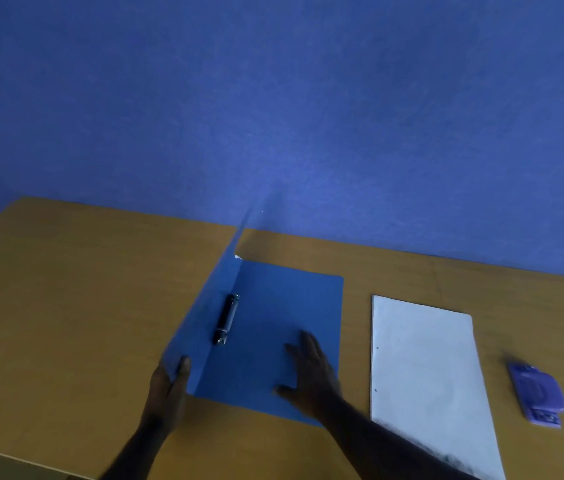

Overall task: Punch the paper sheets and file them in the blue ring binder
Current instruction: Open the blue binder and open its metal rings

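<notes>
The blue ring binder (273, 327) lies on the wooden table, its front cover raised nearly upright along the left side. A black and metal ring mechanism (226, 318) shows inside near the spine. My left hand (169, 386) grips the lower edge of the raised cover. Flat on the inside back cover rests my right hand (311, 372), fingers spread. A stack of white paper sheets (426, 379) with two punched holes on its left edge lies to the right of the binder. A purple hole punch (538, 394) sits further right.
The wooden table (66, 306) stretches to the left of the binder. A blue wall (273, 116) rises directly behind the table's far edge. The table's near-left corner edge shows at the bottom left.
</notes>
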`<state>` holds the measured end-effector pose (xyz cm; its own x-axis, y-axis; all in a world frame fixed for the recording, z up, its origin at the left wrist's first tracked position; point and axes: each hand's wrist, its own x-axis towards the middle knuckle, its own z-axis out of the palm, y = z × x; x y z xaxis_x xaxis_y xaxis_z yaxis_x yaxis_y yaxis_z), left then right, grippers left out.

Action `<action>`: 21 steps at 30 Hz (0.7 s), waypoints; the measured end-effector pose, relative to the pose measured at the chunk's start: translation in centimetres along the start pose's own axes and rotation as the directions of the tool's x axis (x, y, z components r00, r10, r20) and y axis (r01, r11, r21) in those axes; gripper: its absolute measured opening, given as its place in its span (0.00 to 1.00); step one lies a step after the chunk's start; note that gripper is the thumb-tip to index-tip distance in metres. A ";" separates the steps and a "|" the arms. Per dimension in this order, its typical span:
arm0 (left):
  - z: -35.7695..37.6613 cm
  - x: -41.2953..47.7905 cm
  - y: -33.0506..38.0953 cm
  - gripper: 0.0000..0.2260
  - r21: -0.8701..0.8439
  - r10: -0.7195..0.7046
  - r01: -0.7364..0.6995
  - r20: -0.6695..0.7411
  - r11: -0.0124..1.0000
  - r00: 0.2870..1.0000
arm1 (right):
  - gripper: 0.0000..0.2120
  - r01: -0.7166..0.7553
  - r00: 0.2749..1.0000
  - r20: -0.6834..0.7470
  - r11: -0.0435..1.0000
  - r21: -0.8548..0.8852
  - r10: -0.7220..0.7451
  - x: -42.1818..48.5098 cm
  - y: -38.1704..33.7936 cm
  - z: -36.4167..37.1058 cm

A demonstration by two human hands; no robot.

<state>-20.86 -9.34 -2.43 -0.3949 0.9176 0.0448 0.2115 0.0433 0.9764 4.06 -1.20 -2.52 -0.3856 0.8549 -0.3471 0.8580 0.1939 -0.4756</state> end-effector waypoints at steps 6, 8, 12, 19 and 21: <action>1.5 -0.9 0.5 0.09 -0.351 -0.196 0.038 -0.427 0.936 0.883 | 0.47 0.004 0.999 -0.034 0.999 -0.045 -0.005 -0.2 0.4 0.2; 1.4 -0.8 1.0 0.07 -0.358 -0.254 0.054 -0.539 0.932 0.803 | 0.47 -0.015 0.999 -0.041 0.999 -0.043 0.013 -0.1 0.3 0.3; 0.5 -0.2 1.5 0.13 -0.240 -0.240 0.080 -0.770 0.967 0.591 | 0.48 -0.040 0.998 -0.042 0.998 -0.045 0.038 0.1 0.0 0.2; -1.4 0.4 1.1 0.05 0.400 0.065 0.325 -0.709 0.857 0.702 | 0.47 -0.068 0.997 -0.038 0.995 -0.077 0.065 0.1 -0.3 -0.2; -1.0 1.1 0.7 0.06 0.623 0.100 0.215 -0.430 0.752 0.898 | 0.47 -0.058 0.998 -0.025 0.991 -0.118 0.055 0.1 -0.5 -0.5</action>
<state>-22.02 -8.73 -1.53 -0.7174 0.6583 0.2282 0.6314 0.4758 0.6124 3.79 -0.95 -1.92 -0.3290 0.8759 -0.3529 0.9130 0.1995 -0.3559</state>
